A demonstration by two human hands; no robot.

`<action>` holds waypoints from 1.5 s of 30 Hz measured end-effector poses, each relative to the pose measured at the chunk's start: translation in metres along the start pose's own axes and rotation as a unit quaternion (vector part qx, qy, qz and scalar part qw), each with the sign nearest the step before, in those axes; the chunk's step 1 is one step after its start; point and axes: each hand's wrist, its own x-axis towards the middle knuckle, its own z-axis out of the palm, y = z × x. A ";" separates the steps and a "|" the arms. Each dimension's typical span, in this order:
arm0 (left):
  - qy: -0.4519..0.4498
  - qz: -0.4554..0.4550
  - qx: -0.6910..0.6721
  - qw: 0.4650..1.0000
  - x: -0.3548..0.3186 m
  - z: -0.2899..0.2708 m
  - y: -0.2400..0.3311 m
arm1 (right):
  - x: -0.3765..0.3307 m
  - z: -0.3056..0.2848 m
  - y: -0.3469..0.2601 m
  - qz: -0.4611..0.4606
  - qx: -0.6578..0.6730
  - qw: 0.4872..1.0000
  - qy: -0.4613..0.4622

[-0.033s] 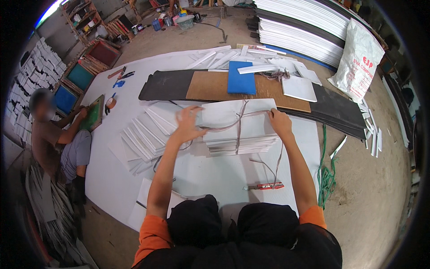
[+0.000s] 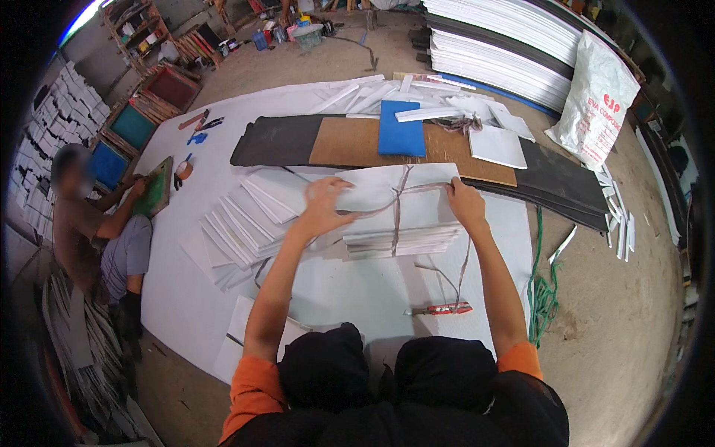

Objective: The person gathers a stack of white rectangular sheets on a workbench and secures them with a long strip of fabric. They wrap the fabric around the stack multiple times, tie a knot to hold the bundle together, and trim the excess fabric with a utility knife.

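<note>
A stack of white sheets (image 2: 372, 186) sits on the white work surface in front of me. A greyish-brown tie strip (image 2: 397, 220) passes around it both ways, crossing on top. My right hand (image 2: 467, 203) pinches the strip at the stack's right edge, and a loose tail hangs below that hand. At the stack's left end is my left hand (image 2: 324, 207), thumb and fingers spread around the corner; whether it touches the sheets is hard to tell. Nearer to me lies a red utility knife (image 2: 443, 308), with the strip's tail reaching down to it.
Fanned white sheets (image 2: 238, 231) lie left of the stack. Behind it are black sheets (image 2: 279, 141), a brown board (image 2: 350, 141), a blue piece (image 2: 402, 130) and white offcuts. A person (image 2: 78, 216) at the left holds a green framed panel (image 2: 154, 190). Green rope (image 2: 545, 298) hangs at the right edge.
My left hand has shifted slightly to the right, over the stack's left end. My right hand stays at the right edge, holding the strip.
</note>
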 end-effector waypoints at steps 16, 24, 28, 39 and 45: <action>-0.177 -0.143 -0.226 0.947 0.052 0.056 0.070 | 0.051 0.024 -0.069 -0.031 0.552 0.815 -0.174; -0.146 -0.196 -0.434 0.867 0.053 0.055 0.081 | 0.054 0.035 -0.067 -0.140 0.474 0.864 -0.095; -0.139 -0.188 -0.545 0.805 0.050 0.069 0.063 | 0.053 0.039 -0.068 -0.104 0.550 0.816 -0.145; -0.073 -0.253 -0.557 0.788 0.036 0.062 0.050 | -0.001 0.024 -0.039 -0.167 0.479 0.822 -0.259; -0.063 -0.231 -0.516 0.823 0.037 0.060 0.046 | -0.007 0.021 -0.043 -0.190 0.439 0.833 -0.276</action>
